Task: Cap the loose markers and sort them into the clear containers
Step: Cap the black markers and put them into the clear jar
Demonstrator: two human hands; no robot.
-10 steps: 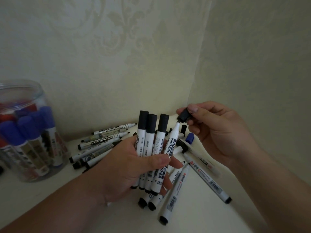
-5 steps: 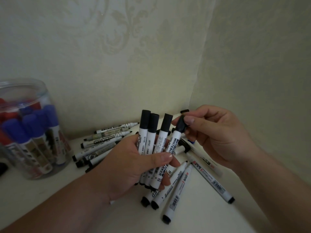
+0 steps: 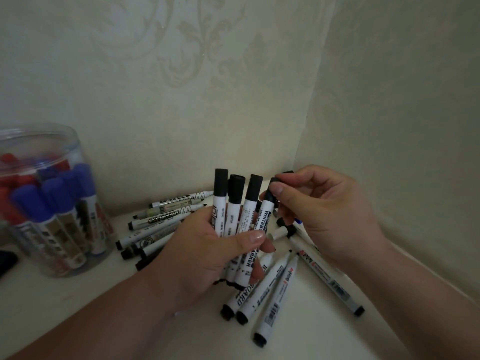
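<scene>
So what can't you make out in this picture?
All in the head view:
Lower ends of the four markers: hidden by the left hand gripping them.
Whether the cap is fully seated: the right hand pinching it covers the joint.
Container: cut off by the left edge and blurred, so no count of its contents.
Dark thing beside it: cut off there too.

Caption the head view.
Left hand grips four black-capped markers; right hand pinches the rightmost cap; loose markers and a clear container nearby.
</scene>
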